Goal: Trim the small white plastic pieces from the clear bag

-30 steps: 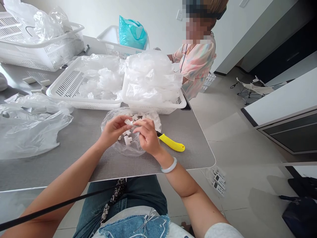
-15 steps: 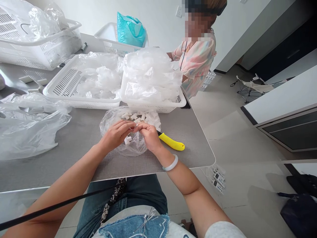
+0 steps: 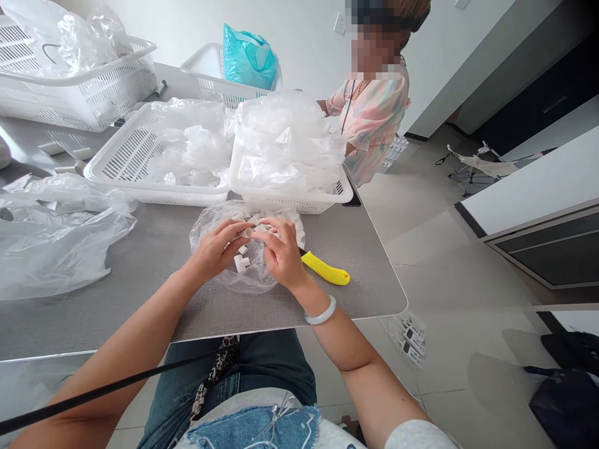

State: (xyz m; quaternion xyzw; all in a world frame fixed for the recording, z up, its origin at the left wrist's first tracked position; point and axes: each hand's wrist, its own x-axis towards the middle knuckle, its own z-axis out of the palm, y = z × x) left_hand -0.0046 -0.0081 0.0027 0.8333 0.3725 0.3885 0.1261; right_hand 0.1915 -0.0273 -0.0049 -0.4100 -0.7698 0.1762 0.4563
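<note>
Person seated at a grey table [image 3: 140,312], both hands working low at the front middle of the frame. Left hand [image 3: 216,249] and right hand [image 3: 282,255] are close together, fingers [image 3: 269,229] drawn in narrow around a small white plastic piece [image 3: 248,232], its round open end showing between the fingertips. Piece sits just above a clear plastic bag [image 3: 255,280] lying flat on the table, with more white plastic pieces [image 3: 241,263] on and in it.

Change from half a second back: the right hand has risen and turned more upright, and the fingertips have parted slightly, so the held piece shows more clearly. Hands still on the same piece, over the same bag.

Yellow-handled knife [image 3: 326,270] lies just beside the right hand, blade end partly hidden by it. Jade-like bangle [image 3: 322,310] on the right wrist.

Behind the hands, two white perforated baskets: one heaped with clear film [image 3: 290,202], a flatter one [image 3: 116,168] to its left. Another basket [image 3: 79,106] at upper left, teal bag [image 3: 248,59] at top centre. Loose clear plastic sheets [image 3: 51,243] at left of the table. Co-worker in a pastel patterned top [image 3: 374,106] stands at the far end of the table, upper right, hands out of clear view.
</note>
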